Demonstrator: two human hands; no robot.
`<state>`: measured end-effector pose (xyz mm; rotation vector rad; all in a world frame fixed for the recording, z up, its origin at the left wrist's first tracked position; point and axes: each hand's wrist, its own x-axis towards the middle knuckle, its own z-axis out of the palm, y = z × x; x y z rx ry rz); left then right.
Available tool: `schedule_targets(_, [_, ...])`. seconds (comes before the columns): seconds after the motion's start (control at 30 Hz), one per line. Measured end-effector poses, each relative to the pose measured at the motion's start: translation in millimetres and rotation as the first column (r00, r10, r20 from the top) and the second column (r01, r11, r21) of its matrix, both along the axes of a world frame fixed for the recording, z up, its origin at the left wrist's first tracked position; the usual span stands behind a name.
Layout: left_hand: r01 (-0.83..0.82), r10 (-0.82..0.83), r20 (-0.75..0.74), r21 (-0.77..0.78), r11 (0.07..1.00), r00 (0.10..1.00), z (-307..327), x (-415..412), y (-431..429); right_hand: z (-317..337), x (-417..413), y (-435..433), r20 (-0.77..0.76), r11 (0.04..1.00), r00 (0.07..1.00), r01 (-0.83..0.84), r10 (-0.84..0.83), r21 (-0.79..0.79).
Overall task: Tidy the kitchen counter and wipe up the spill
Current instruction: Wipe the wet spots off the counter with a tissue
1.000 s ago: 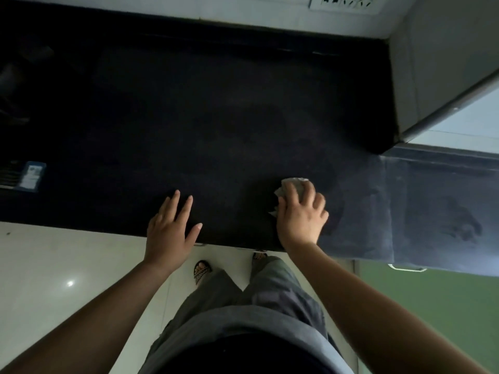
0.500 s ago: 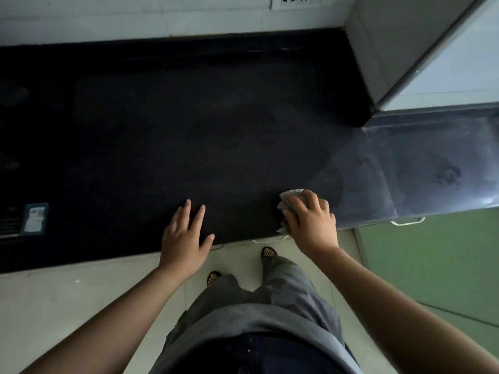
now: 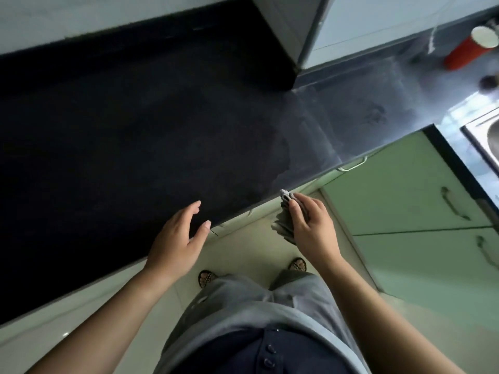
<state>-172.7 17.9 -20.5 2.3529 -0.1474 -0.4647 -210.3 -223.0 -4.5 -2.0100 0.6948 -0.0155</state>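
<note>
The black kitchen counter (image 3: 113,136) fills the upper left, with faint wipe marks near its front right part. My right hand (image 3: 310,228) grips a crumpled grey cloth (image 3: 283,225) just off the counter's front edge, above the floor. My left hand (image 3: 178,238) hovers at the counter's front edge, fingers relaxed and spread, holding nothing.
A red canister with a white lid (image 3: 469,47) stands on the counter at the far right. A steel sink (image 3: 486,139) shows at the right edge. Green cabinet doors (image 3: 405,201) with handles lie below the counter. My feet in sandals stand on the pale floor (image 3: 243,244).
My right hand has lifted the cloth off the counter and pulled it back past the front edge. My left hand came off the counter surface. The view swung to the right, revealing the sink and canister.
</note>
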Motion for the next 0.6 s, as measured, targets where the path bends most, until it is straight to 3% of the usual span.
schedule_targets(0.07, [0.061, -0.061, 0.007, -0.035, 0.997, 0.998, 6.1, -0.8, -26.8, 5.4, -14.6, -20.4, 0.0, 0.996, 0.999, 0.051, -0.051, 0.068])
schedule_targets(0.17, [0.122, -0.121, 0.011, -0.052, 0.991, 0.993, 10.7, -4.3, -74.5, 15.1, -39.0, -59.2, -0.009, 0.999, 0.999, 0.051, -0.051, 0.011])
schedule_targets(0.3, [0.188, -0.188, 0.005, -0.077, 0.979, 0.982, 14.4, -21.7, -156.3, 34.2, -77.4, -124.5, 0.026, 0.982, 0.993, 0.106, -0.112, 0.155])
schedule_targets(0.43, [0.326, -0.329, -0.009, -0.104, 0.94, 0.944, 17.4, -38.6, -247.0, 26.2, -116.1, -195.2, 0.049, 0.984, 0.983, 0.174, -0.175, 0.027])
schedule_targets(0.6, [0.428, -0.433, -0.02, -0.109, 0.897, 0.901, 14.5, -49.6, -332.6, 14.1, -151.2, -268.6, 0.058, 0.945, 0.944, 0.326, -0.326, 0.005])
